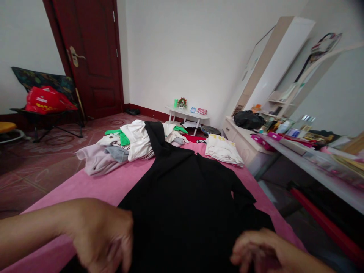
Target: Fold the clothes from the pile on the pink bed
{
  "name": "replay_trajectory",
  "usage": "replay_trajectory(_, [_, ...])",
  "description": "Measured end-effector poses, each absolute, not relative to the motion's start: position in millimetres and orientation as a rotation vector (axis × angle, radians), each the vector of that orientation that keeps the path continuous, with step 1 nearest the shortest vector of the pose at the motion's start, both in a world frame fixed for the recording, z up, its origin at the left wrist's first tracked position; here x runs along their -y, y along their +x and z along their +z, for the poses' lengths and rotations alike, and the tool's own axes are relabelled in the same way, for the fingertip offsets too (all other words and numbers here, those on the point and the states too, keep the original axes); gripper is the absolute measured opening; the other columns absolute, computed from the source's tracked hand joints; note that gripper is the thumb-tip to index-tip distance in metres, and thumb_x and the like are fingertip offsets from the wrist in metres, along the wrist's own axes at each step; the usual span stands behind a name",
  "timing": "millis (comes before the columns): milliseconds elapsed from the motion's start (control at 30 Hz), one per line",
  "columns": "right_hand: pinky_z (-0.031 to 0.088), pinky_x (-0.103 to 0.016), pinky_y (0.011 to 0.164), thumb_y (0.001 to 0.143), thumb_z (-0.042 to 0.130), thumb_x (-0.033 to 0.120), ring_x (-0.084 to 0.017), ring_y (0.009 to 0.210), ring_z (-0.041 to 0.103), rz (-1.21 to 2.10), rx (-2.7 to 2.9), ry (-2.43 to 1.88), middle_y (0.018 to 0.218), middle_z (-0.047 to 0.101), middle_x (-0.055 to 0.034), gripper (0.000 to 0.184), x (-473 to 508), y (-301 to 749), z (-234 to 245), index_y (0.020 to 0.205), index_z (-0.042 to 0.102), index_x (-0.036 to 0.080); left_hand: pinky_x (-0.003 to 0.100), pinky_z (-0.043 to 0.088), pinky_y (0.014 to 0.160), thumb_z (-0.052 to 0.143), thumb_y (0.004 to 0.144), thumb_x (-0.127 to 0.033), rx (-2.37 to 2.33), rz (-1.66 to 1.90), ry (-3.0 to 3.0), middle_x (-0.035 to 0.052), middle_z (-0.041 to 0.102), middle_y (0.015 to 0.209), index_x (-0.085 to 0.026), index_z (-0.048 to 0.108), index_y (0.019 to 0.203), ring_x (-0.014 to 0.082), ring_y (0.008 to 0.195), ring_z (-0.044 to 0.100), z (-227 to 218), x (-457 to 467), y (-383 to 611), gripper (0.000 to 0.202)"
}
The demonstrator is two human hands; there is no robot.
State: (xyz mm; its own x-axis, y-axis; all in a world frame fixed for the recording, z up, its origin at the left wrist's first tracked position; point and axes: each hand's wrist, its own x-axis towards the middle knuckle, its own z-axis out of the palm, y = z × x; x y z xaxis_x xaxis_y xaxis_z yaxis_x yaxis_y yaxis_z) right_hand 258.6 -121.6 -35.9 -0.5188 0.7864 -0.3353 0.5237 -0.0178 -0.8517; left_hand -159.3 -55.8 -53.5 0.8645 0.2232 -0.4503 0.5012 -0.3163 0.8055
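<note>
Black long-sleeved top (182,193) lies spread along the pink bed (110,185), one sleeve across the clothes pile (136,138) near the far-left corner. Left hand (101,233) and right hand (261,246), at the near edge: fingers curled; pinching cannot be confirmed. Step, as judged: flattening. Next move calls for gathering both sides evenly.

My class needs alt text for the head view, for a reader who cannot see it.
A person's left hand and right hand are at the near part of a black garment spread over a pink cover. Its far end lies across a clothes pile; folded white cloth sits to the right.
</note>
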Motion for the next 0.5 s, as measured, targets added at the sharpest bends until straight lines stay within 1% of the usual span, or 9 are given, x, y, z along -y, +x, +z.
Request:
replay_trajectory(33, [0.051, -0.032, 0.072, 0.071, 0.067, 0.049, -0.024, 0.087, 0.065, 1.495, 1.983, -1.387, 0.1, 0.068, -0.0104, 0.045, 105.4, 254.5, -34.1, 0.107, 0.066, 0.022, 0.021, 0.05, 0.058, 0.074, 0.066, -0.041, -0.519, -0.233, 1.92, 0.0058, 0.071, 0.087, -0.018, 0.067, 0.107, 0.017, 0.071, 0.066, -50.0, 45.9, -142.5, 0.048])
replay_trajectory(67, [0.05, -0.032, 0.074, 0.074, 0.063, 0.048, -0.023, 0.091, 0.064, 1.384, 1.962, -1.399, 0.102, 0.067, -0.011, 0.043, 86.6, 251.3, -34.3, 0.108, 0.064, 0.02, 0.022, 0.051, 0.066, 0.068, 0.073, -0.041, -0.534, -0.105, 1.977, 0.0066, 0.07, 0.096, -0.019, 0.064, 0.112, 0.0173, 0.079, 0.066, -47.5, 33.2, -126.0, 0.045])
replay_trajectory(100, [0.049, -0.033, 0.08, 0.078, 0.06, 0.044, -0.023, 0.095, 0.063, 1.201, 1.921, -1.454, 0.105, 0.067, -0.0106, 0.039, 65.6, 249.4, -36.9, 0.108, 0.064, 0.02, 0.024, 0.051, 0.074, 0.063, 0.079, -0.04, -0.555, 0.051, 2.067, 0.0067, 0.067, 0.104, -0.021, 0.062, 0.115, 0.0176, 0.087, 0.065, -47.2, 17.8, -110.3, 0.041])
replay_trajectory(133, [0.047, -0.034, 0.085, 0.077, 0.06, 0.04, -0.022, 0.099, 0.062, 0.983, 1.87, -1.506, 0.109, 0.065, -0.0103, 0.037, 43.2, 249.2, -42.0, 0.108, 0.063, 0.02, 0.026, 0.049, 0.083, 0.06, 0.082, -0.038, -0.572, 0.192, 2.173, 0.0065, 0.064, 0.112, -0.022, 0.06, 0.117, 0.0182, 0.095, 0.063, -50.0, 0.4, -95.8, 0.039])
replay_trajectory(200, [0.048, -0.036, 0.084, 0.073, 0.059, 0.032, -0.024, 0.103, 0.059, 0.561, 1.776, -1.586, 0.119, 0.06, -0.0106, 0.029, -2.4, 253.9, -58.6, 0.099, 0.065, 0.019, 0.032, 0.04, 0.099, 0.056, 0.084, -0.035, -0.661, 0.417, 2.371, 0.0074, 0.055, 0.125, -0.023, 0.054, 0.125, 0.0207, 0.113, 0.054, -65.1, -37.8, -71.1, 0.043])
replay_trajectory(267, [0.046, -0.038, 0.088, 0.071, 0.057, 0.024, -0.025, 0.107, 0.057, 0.203, 1.771, -1.69, 0.114, 0.062, -0.0096, 0.027, -43.1, 263.7, -78.7, 0.097, 0.065, 0.02, 0.034, 0.034, 0.105, 0.052, 0.086, -0.037, -0.831, 0.529, 2.44, 0.0095, 0.046, 0.135, -0.021, 0.045, 0.134, 0.0222, 0.122, 0.047, -89.1, -74.7, -52.4, 0.051])
replay_trajectory(333, [0.043, -0.038, 0.091, 0.071, 0.057, 0.022, -0.025, 0.108, 0.055, -0.039, 1.737, -1.815, 0.112, 0.062, -0.0105, 0.031, -74.3, 275.3, -96.9, 0.101, 0.063, 0.02, 0.035, 0.031, 0.107, 0.044, 0.089, -0.04, -1.076, 0.558, 2.434, 0.0118, 0.036, 0.144, -0.018, 0.036, 0.139, 0.0231, 0.128, 0.04, -114.6, -104.1, -39.2, 0.056])
replay_trajectory(433, [0.044, -0.038, 0.084, 0.074, 0.06, 0.034, -0.028, 0.106, 0.055, -0.213, 1.65, -2.07, 0.114, 0.06, -0.0149, 0.039, -101.9, 290.1, -117.1, 0.109, 0.059, 0.018, 0.039, 0.025, 0.111, 0.037, 0.091, -0.044, -1.372, 0.599, 2.463, 0.0138, 0.031, 0.147, -0.014, 0.034, 0.14, 0.0251, 0.134, 0.032, -143.0, -127.5, -27.8, 0.057])
replay_trajectory(500, [0.045, -0.035, 0.076, 0.076, 0.059, 0.041, -0.028, 0.101, 0.057, -0.248, 1.674, -2.211, 0.107, 0.062, -0.0138, 0.033, -111.0, 298.0, -125.9, 0.099, 0.063, 0.019, 0.041, 0.022, 0.112, 0.034, 0.091, -0.048, -1.442, 0.635, 2.528, 0.0134, 0.032, 0.147, -0.016, 0.035, 0.14, 0.0259, 0.135, 0.03, -152.9, -131.4, -24.7, 0.058])
